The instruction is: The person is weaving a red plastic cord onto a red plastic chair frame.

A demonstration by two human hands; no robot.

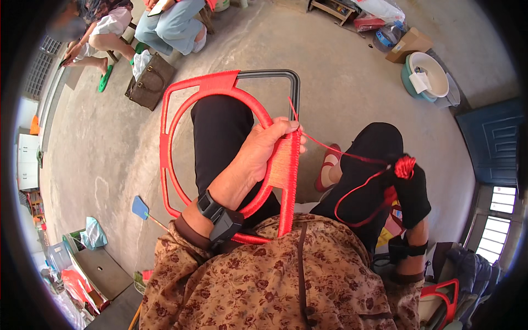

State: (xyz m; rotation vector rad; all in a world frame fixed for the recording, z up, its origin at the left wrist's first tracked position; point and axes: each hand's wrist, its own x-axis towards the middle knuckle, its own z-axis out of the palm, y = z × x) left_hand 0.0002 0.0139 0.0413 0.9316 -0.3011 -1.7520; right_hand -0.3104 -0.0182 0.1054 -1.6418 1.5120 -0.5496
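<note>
A square frame with a ring inside it point(165, 151) rests over my left thigh, mostly wound in red cord. Its upper right corner is bare dark grey rod point(294, 82). My left hand point(269, 140) is closed on the densely wrapped right side, thumb on top near where the winding ends. From there a strand of red cord point(346, 155) runs across to my right hand point(412, 198), which wears a black glove. That hand grips a small bundle of red cord point(405, 167) above my right knee. A loose loop of cord hangs below; the gloved fingers are partly hidden.
Two seated people point(170, 25) are at the upper left, beside a brown handbag point(151, 81). Stacked basins point(432, 74) and a cardboard box point(410, 45) stand at the upper right. A blue fly swatter point(139, 207) lies left; another red-wrapped frame point(452, 300) is at lower right.
</note>
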